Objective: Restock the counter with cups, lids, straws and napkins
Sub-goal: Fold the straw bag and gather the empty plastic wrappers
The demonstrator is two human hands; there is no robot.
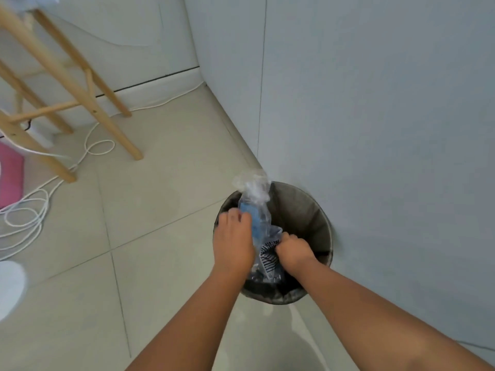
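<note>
Honestly, what worries me most is the clear plastic wrapper (255, 210) springing back out of the bin (308, 210), because its crumpled top stands well above the rim and the plastic looks stiff enough to unfold once let go. My left hand (233, 242) is curled round the wrapper's left side, fingers wrapped over a blue part of it; my right hand (293, 250) is closed in a fist on the printed, striped lower end (I read it as spent packaging from the restock, though I cannot tell what it held). Both hands sit over the bin's mouth, pressing down. A second risk: the bin is light-looking and stands against the wall (375, 103), so a skewed push could tip it.

Scanning from the left: a pink object (10, 178) at the edge, a white cable (40, 207) looped loosely across the tiled floor (150, 236), then the legs of a wooden stool (80, 84). The cable is the trip hazard if I step back leftward. No cups, lids, straws or napkins are in view.
</note>
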